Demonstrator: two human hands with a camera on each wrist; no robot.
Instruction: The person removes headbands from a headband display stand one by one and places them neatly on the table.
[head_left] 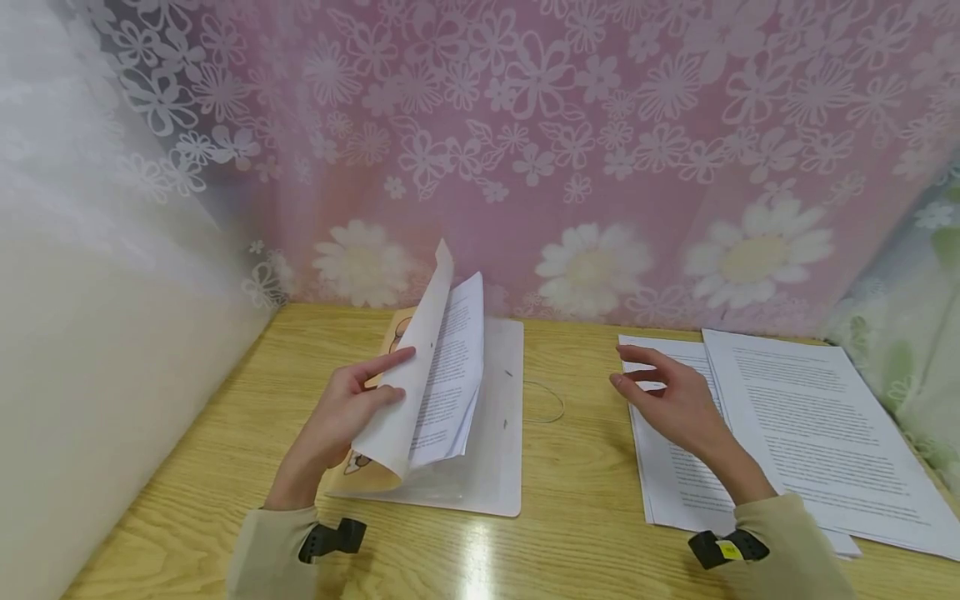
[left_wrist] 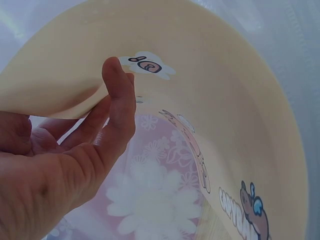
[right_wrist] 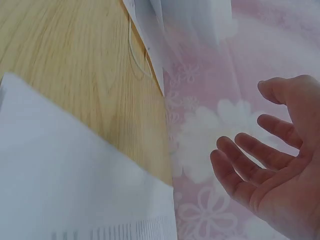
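A folder with a beige cartoon-printed cover (left_wrist: 240, 75) lies at the left of the table in the head view. My left hand (head_left: 330, 421) pinches this cover and holds it lifted and bowed, its pale inner side (head_left: 420, 367) facing right. Several printed sheets (head_left: 453, 367) stand tilted beside the cover, over the folder's whitish back cover (head_left: 502, 467). A thin pale cord (head_left: 562, 408) curves out at the folder's right edge. Over a stack of printed papers (head_left: 675, 475) hovers my right hand (head_left: 678, 404), fingers loosely bent around nothing.
Another stack of printed sheets (head_left: 817, 408) overlaps the first at the right. The wooden table (head_left: 577, 500) ends at a pink flowered curtain (head_left: 480, 167) at the back. A pale wall (head_left: 112, 317) borders the left side, and more patterned fabric (head_left: 907, 350) hangs at the right.
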